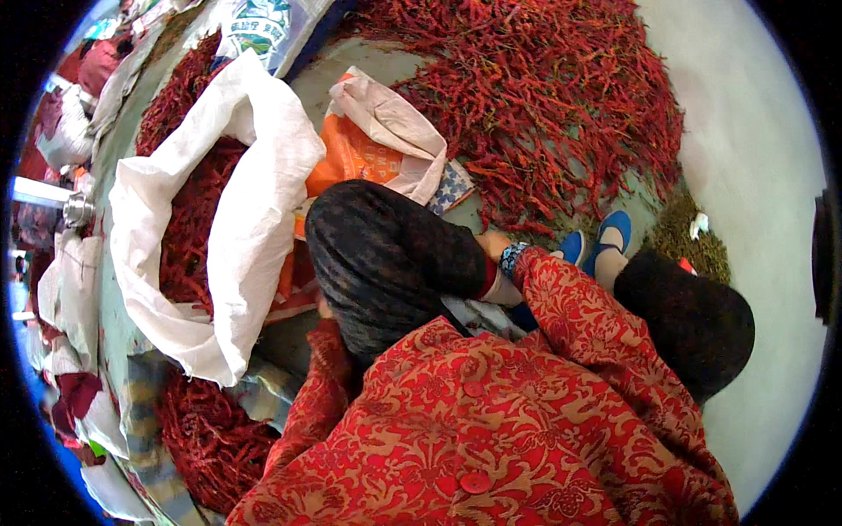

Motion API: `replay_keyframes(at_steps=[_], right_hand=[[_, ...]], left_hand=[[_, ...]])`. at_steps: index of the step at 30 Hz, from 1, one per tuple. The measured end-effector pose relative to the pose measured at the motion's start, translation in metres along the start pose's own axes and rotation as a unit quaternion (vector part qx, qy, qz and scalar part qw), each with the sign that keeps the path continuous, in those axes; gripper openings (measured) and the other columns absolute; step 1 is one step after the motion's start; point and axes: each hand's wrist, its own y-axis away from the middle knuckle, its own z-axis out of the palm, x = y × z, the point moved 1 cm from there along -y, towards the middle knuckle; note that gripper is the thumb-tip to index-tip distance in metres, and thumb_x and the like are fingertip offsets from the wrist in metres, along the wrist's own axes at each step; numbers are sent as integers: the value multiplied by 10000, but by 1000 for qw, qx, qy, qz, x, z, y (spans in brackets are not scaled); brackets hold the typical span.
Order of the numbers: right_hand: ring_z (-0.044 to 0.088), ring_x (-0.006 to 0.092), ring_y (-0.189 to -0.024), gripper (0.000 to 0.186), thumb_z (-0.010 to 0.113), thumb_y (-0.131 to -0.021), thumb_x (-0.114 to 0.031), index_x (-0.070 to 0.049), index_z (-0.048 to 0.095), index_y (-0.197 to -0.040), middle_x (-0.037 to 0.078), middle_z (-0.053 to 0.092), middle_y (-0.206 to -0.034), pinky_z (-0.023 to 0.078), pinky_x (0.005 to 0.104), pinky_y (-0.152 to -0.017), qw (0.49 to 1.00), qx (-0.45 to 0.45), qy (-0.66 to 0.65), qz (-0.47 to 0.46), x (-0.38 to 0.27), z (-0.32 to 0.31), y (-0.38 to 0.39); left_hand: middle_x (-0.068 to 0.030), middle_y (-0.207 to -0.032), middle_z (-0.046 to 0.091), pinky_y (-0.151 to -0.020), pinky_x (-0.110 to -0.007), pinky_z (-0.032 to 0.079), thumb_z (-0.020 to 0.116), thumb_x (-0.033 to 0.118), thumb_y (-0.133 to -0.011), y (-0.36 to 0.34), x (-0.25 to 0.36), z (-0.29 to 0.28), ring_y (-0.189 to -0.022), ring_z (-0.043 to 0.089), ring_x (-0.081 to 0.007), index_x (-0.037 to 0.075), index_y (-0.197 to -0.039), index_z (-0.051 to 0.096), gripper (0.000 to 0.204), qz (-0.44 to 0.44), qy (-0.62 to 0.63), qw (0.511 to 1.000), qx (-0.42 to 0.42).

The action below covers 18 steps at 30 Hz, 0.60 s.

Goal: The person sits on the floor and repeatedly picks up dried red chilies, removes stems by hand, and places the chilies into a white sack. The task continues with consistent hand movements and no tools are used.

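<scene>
Red chilies (544, 96), thin and tangled, spread over the floor (373, 57) at the upper right of the head view, with more inside a white sack (263, 202) gaping at the left. From my remote seat I see the right hand (493, 242) at the lower end of the dark trousers (386, 254), near the heap; its fingers are hidden, so I cannot tell whether it is gripping or loose. Only a sliver of the left hand (325, 307) shows, between trousers and sack, and its state I cannot tell either. An orange bag (338, 153) lies beyond the trousers, its pale edge folded over. I judge the pods dry, light and brittle, better scooped from beneath in loose handfuls than squeezed. The sack's cloth looks soft and limp; I would take it by the thick rolled rim, since the filled body is likely heavy.
</scene>
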Motion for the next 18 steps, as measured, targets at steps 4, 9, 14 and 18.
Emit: replay_keyframes(at_steps=[4, 9, 14, 18], right_hand=[[554, 395, -704, 344, 417, -880, -321, -26, 588, -919, 253, 571, -783, 431, 474, -635, 999, 28, 11, -24, 31, 21, -4], [557, 361, -656, 443, 450, -870, -343, 33, 585, -679, 232, 571, -696, 455, 471, -625, 995, 71, 32, 70, -20, -12, 23], [579, 333, -694, 235, 568, -779, -267, -48, 607, -857, 172, 607, -735, 472, 459, -632, 963, 255, -49, 76, -9, -81, 35], [578, 327, -669, 212, 602, -774, -218, -71, 608, -927, 176, 613, -765, 476, 439, -613, 917, 377, -91, 91, 1, -135, 36]], left_hand=[[-75, -864, 613, -705, -262, 437, 495, 108, -877, 22, 108, -28, -757, 544, -141, -34, -905, 595, 176, -62, 80, 972, 212], [-57, -738, 556, -640, -230, 414, 449, 54, -879, -12, 260, -1, -670, 512, -113, -31, -814, 570, 161, 72, 154, 977, 129], [-67, -780, 623, -666, -254, 459, 569, 98, -817, -107, 317, 124, -739, 572, -111, -6, -882, 608, 129, 170, 86, 935, -299], [-149, -756, 620, -641, -324, 468, 567, 218, -804, -150, 294, 206, -702, 610, -244, 13, -854, 612, 216, 189, 9, 905, -381]])
